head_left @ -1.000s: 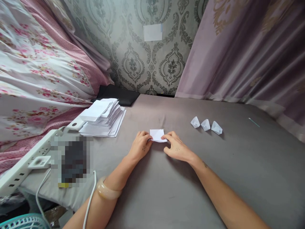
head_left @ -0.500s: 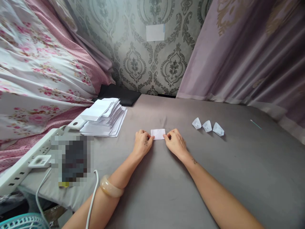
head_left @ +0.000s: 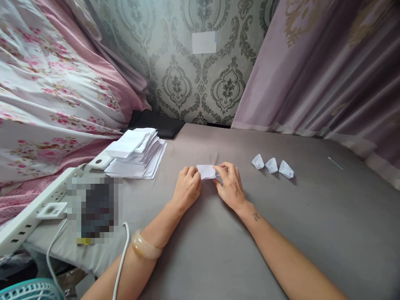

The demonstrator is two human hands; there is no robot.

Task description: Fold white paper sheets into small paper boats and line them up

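A small folded sheet of white paper is between my hands over the middle of the grey-covered table. My left hand is closed on the paper's left edge, its fingers curled together. At the right edge, my right hand pinches the paper with thumb below and fingers above, and a thin flap shows there. Off to the right, three small folded paper shapes sit in a slanting row, apart from my hands.
A stack of white paper lies at the left, in front of a black flat item. Along the left edge run a white power strip and a cable. A thin stick lies far right on the grey cloth.
The paper has tilted and lifted slightly at its near edge. My right hand's fingers have moved up along its right edge, and my left hand has curled more tightly.
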